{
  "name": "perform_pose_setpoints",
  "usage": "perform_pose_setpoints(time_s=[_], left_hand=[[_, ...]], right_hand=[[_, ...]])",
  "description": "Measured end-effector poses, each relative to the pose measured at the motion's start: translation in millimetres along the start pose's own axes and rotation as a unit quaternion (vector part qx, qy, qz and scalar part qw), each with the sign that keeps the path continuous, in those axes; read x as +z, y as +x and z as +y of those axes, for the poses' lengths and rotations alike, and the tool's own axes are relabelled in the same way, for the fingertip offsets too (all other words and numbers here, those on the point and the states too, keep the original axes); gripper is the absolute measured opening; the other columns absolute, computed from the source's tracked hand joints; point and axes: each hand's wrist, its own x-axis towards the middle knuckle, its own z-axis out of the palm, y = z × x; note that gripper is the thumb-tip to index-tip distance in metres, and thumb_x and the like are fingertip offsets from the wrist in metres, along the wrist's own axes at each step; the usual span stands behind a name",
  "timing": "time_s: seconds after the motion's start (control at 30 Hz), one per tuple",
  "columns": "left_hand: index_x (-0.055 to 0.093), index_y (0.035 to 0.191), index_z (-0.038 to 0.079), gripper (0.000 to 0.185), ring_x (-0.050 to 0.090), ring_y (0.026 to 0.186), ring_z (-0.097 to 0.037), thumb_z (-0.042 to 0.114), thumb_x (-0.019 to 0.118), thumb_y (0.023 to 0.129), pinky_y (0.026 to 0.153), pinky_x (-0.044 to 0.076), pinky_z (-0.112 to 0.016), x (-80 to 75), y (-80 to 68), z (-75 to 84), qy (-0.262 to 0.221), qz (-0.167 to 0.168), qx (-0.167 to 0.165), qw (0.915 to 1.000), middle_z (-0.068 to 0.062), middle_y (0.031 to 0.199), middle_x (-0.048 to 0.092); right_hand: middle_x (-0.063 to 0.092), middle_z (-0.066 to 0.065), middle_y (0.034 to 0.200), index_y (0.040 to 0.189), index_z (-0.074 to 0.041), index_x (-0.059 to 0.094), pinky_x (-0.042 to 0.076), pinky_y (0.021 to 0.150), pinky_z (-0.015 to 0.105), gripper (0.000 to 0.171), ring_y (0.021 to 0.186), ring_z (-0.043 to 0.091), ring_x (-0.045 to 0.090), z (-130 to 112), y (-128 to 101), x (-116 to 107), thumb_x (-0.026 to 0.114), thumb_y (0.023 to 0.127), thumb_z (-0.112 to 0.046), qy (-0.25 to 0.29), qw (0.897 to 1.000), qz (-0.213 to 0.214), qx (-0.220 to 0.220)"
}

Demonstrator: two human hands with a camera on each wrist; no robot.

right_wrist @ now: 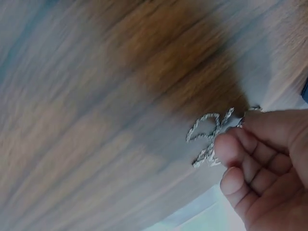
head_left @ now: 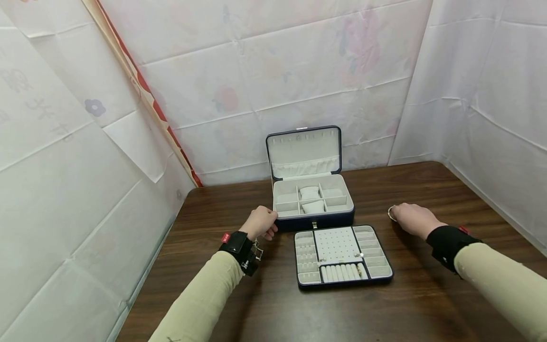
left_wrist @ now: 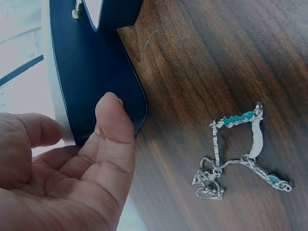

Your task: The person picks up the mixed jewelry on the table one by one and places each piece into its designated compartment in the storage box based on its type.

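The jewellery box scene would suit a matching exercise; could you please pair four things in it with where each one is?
Things:
1. jewellery box
2. insert tray
3. silver chain with green stones
4. silver bangle

Places or states:
a. pinched in the right hand
b. lying flat on the table in front of the box
c. loose on the wood near the left hand
d. lid up, its corner touched by the left hand

Pairs: 1-d, 2-b, 3-c, 4-a
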Motion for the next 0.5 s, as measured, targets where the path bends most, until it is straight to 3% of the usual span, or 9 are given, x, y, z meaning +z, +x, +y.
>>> perform_pose_setpoints(time_s=[0.17, 0.5], left_hand=[[0.072, 0.087, -0.007, 0.037, 0.061, 0.051, -0.017, 0.013, 0.044, 0.1, 0.061, 0.062, -0.042, 0.4, 0.0, 0.5, 0.0, 0.001, -0.003, 1.0, -0.02, 0.08, 0.073], [0.072, 0.089, -0.008, 0.037, 0.061, 0.051, -0.017, 0.014, 0.044, 0.101, 0.061, 0.062, -0.041, 0.4, -1.1, 1.4, 0.005, -0.002, -0.004, 1.0, -0.024, 0.086, 0.073]], right_hand=[[0.058, 0.003, 0.068, 0.076, -0.01, 0.057, 0.052, 0.055, 0.043, 0.024, 0.061, 0.018, 0.057, -0.2, 1.6, -0.2, 0.058, 0.091, 0.009, -0.019, 1.0, 0.0, -0.023], [0.056, 0.001, 0.067, 0.075, -0.009, 0.058, 0.048, 0.053, 0.038, 0.021, 0.059, 0.017, 0.052, 0.8, 5.0, 0.2, 0.062, 0.089, 0.007, -0.022, 0.999, -0.027, -0.022]])
